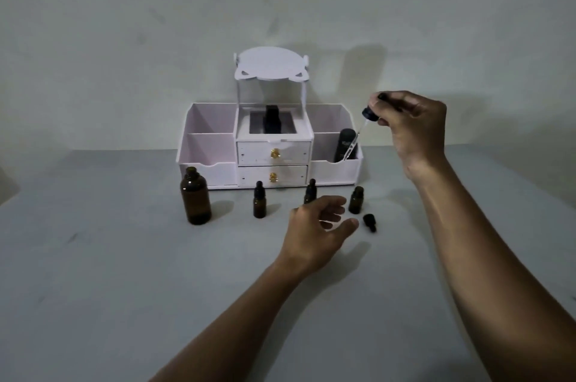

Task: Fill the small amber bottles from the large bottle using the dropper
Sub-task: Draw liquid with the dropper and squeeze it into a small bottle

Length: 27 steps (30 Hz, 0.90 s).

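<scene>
Right hand (411, 129) raised, wrist bent; dropper (369, 114) pinched at bulb, tip angled down-left. Left hand (314, 226) held low, fingers loosely spread, nothing gripped, beside uncapped small bottle (356, 199).

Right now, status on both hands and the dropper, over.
Right hand pinches dropper, held high. Left hand open, hovering by uncapped small bottle. Large bottle uncapped, at left. Loose cap lies on table beside small bottle.

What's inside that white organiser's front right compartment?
A tall dark bottle stands there. The organiser wall hides its base, and the dropper held by the right hand crosses it.
</scene>
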Motion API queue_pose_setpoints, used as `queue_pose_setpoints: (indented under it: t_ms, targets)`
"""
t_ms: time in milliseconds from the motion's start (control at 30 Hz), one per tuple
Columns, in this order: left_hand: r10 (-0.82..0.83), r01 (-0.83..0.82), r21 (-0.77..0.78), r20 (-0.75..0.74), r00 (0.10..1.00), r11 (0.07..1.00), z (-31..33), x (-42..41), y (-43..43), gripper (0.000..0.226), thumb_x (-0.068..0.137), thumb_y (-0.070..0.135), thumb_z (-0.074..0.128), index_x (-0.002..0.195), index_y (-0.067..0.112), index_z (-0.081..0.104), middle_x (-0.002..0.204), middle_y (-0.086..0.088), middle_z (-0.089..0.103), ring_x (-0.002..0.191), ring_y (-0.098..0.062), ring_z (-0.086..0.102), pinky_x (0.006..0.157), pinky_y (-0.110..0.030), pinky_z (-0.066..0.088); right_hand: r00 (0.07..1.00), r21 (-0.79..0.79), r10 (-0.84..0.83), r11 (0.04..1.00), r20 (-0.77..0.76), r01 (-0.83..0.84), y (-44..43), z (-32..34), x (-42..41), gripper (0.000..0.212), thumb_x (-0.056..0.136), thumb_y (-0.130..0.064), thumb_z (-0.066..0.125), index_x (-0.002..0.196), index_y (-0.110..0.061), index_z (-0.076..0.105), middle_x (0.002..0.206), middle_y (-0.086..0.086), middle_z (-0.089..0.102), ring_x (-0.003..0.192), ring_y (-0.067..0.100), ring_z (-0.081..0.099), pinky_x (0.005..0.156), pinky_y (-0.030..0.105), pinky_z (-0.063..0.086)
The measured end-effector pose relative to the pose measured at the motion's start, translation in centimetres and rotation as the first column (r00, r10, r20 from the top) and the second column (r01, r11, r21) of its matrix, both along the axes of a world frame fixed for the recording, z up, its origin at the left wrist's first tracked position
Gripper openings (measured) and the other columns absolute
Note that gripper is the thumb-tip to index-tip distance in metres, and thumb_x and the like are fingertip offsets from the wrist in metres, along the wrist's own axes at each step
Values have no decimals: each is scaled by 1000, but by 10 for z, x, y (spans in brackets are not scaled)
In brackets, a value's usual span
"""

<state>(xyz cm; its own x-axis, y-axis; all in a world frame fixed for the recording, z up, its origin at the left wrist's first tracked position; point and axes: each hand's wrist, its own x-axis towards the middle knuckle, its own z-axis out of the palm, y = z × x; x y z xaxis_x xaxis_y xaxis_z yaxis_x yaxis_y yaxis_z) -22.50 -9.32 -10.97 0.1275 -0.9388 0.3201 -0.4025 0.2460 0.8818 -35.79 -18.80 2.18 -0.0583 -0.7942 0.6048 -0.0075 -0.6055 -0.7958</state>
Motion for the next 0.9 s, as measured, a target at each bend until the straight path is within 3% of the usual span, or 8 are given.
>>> queue_pose_setpoints:
  t_ms: [133,300,533,767,900]
  targets:
    - [101,-101,27,-20,995,995,-11,-18,-32,54,85,28,79,134,13,61,123,0,70,102,-6,65,86,-14,52,1000,50,-29,998,-10,30,-16,-17,-20,4,81,-8,77,79,-11,76,59,-8,72,63,10,70,66,19,52]
    - [141,-139,64,-26,990,988,-20,-26,-62,64,86,28,77,143,10,53,138,-3,61,120,-15,61,100,-24,49,999,101,-35,994,-9,35,-33,-35,-31,2,79,-7,78,79,-8,77,60,-5,72,64,14,72,64,18,51]
    - [130,-126,66,-49,990,990,-28,-29,-89,65,78,22,84,138,10,58,128,-5,68,109,-11,65,95,-20,48,999,143,-24,989,-23,27,-46,-54,-34,8,80,-7,78,85,-1,77,74,9,74,69,18,75,63,17,51]
    - [106,-103,64,-50,993,993,-34,-26,-96,57,75,19,86,128,11,66,113,-4,75,102,-12,71,99,-32,55,999,157,-22,987,-39,28,-57,-65,-33,8,77,-12,80,83,-7,79,77,5,76,78,23,76,68,21,52]
    - [85,-83,49,-47,995,995,-39,-24,-99,43,74,14,84,116,15,74,100,2,78,95,-7,73,96,-35,57,999,175,-25,984,-41,31,-60,-71,-30,6,78,-8,80,84,-6,78,77,5,75,72,16,75,68,20,53]
